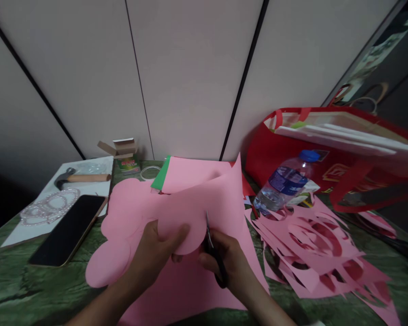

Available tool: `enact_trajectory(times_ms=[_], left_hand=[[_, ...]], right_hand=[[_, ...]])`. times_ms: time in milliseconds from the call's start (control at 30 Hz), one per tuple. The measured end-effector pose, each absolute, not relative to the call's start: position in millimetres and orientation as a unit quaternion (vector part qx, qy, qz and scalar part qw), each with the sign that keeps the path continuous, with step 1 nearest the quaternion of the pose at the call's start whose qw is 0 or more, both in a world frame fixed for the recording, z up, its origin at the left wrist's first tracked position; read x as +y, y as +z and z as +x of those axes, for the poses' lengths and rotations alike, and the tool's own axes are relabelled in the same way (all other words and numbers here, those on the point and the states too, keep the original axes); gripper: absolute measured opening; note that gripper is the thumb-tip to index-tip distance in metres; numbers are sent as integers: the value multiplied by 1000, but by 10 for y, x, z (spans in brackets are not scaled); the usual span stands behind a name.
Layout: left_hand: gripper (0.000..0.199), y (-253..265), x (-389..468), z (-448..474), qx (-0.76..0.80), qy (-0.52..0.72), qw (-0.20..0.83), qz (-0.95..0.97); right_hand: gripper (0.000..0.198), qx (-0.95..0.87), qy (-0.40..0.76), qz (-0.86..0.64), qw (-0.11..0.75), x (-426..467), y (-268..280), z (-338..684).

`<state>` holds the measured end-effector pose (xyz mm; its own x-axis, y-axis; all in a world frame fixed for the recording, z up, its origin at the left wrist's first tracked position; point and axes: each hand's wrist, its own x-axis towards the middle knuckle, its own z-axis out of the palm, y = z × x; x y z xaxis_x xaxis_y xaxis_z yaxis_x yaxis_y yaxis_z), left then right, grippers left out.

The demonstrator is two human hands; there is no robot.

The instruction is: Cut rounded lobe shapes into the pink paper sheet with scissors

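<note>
A sheet of pink paper [221, 194] is raised above the table, its near edge cut into a rounded curve. My left hand [156, 246] pinches this rounded part, thumb on top and fingers underneath. In my right hand [227, 258] is a pair of dark-handled scissors [209, 237], its fingers closed around the handles. One blade shows over the sheet, just right of the curve; the other is hidden. Beneath both hands lies more pink paper [187, 294]. To the left are pink rounded cut-outs [109, 262], partly under my left forearm.
Pink paper scraps [313, 249] with round holes are heaped at right, beside a leaning water bottle [285, 181] and a red bag [261, 145]. At left lie a phone [70, 231], a hammer [85, 178] and bead strings [49, 206]. A small open box [127, 163] stands near the wall.
</note>
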<state>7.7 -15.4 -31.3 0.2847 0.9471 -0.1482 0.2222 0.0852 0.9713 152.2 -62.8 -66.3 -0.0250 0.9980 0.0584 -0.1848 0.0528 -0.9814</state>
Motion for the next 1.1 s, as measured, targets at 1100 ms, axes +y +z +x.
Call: enact_trajectory(times_ms=[1100], left_hand=[[28, -258, -126, 50, 486, 340, 554, 585]], right_hand=[[19, -471, 538, -461, 526, -627, -821, 1551]])
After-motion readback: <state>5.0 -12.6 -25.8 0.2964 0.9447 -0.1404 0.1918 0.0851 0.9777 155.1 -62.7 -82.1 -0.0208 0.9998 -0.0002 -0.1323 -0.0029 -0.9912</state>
